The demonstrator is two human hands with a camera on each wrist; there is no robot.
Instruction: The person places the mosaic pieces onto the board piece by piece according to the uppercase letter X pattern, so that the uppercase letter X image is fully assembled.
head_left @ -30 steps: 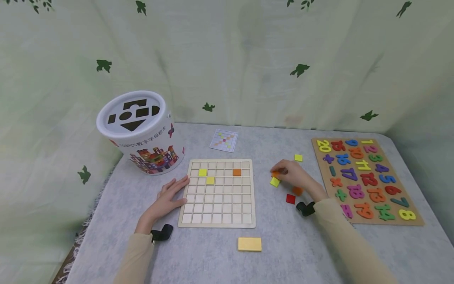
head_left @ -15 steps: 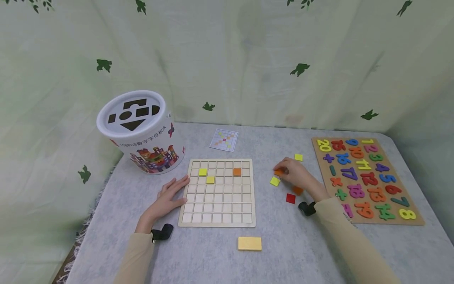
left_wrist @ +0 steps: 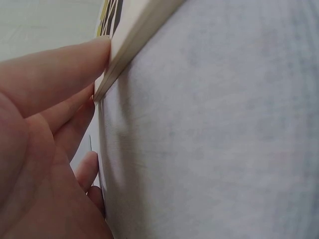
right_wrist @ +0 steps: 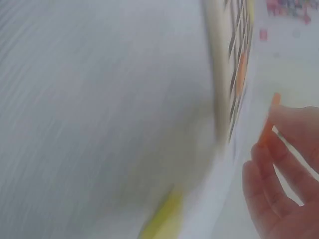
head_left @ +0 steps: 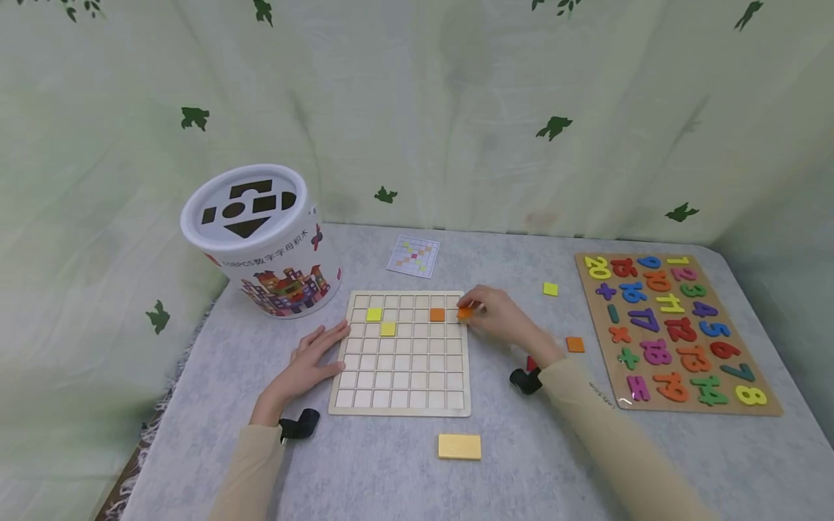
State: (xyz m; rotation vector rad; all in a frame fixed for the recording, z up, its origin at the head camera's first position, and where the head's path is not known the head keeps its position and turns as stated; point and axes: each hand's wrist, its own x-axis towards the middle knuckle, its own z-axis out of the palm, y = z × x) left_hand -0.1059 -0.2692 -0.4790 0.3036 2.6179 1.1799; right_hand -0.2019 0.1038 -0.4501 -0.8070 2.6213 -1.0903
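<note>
1. Landmark: the wooden grid board [head_left: 400,353] lies flat on the grey table [head_left: 521,463]; all places below are given from it.
2. Right hand [head_left: 495,312]: over the board's far right corner, its fingertips pinching an orange tile [head_left: 464,313]. The right wrist view is blurred but shows the same tile [right_wrist: 269,124] held between the fingers, just off the board's edge [right_wrist: 215,74].
3. Key relation: the held tile sits just right of the orange tile already in the grid [head_left: 436,315], in the same row; the board's open cells lie to the left of and nearer than the hand. The right hand is the nearer one to that corner.
4. Left hand [head_left: 311,359]: flat and relaxed against the board's left edge, fingers straight; the left wrist view shows a fingertip [left_wrist: 75,59] touching the rim [left_wrist: 134,40].
5. In the grid: two yellow tiles [head_left: 381,321] near the far left corner.
6. Right of the board: a loose orange tile [head_left: 575,344], a yellow tile [head_left: 550,289] and the number puzzle [head_left: 671,329].
</note>
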